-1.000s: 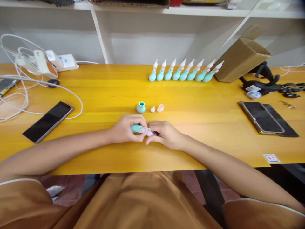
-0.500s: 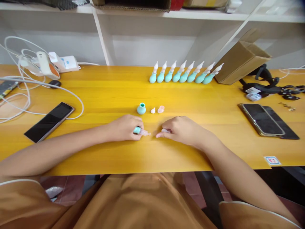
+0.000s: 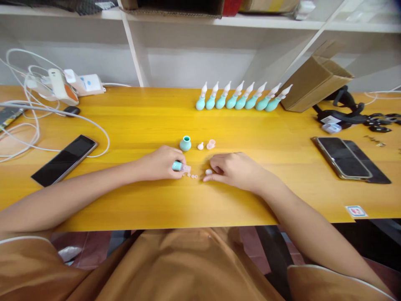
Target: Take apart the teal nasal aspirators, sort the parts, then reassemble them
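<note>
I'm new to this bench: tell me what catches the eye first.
The bright yellow wooden table, then the row of eight teal rubber bulbs with white tips along its far edge. At centre, the left hand grips a teal bulb; the right hand pinches a small pale cap.

Bare yellow table lies open on the far side of both hands up to the row of teal bulbs, broken only by a loose teal bulb and two small pale caps. Left, a black phone and white cable block; right, another phone and a tilted cardboard box.
</note>
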{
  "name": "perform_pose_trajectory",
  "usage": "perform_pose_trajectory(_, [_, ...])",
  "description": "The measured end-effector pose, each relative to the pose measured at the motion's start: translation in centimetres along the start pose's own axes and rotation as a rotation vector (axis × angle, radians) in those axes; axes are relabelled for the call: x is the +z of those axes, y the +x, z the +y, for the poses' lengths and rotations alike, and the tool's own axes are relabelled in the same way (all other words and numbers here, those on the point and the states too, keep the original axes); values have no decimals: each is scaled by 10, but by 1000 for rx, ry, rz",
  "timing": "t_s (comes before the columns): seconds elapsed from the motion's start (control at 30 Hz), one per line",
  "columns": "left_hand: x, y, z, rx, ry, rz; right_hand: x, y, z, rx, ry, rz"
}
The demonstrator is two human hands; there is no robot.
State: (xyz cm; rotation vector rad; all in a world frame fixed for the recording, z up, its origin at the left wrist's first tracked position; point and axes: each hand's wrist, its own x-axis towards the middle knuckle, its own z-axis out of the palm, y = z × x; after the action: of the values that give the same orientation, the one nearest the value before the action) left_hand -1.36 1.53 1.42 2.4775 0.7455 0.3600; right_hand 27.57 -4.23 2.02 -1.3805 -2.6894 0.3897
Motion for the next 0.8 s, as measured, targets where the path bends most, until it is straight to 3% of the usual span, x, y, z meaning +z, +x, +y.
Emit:
perform_pose_trajectory(0.17, [-3, 1, -1, -31, 8, 17, 2, -2, 6, 0, 210, 75])
perform_pose_trajectory(0.33, [-11, 0, -2, -72, -4, -112, 7, -1, 12, -67, 437, 130])
perform_pose_trajectory(0.47, [-13, 0, -4, -43, 16, -160, 11, 4, 13, -104, 455, 184])
perform_pose_trajectory(0.63, [-9, 2, -5, -40, -26, -129, 22, 17, 9, -135, 384, 460])
perform_pose_trajectory(0.8, [-9, 2, -2, -80, -105, -120, 32, 27, 4, -112, 324, 489])
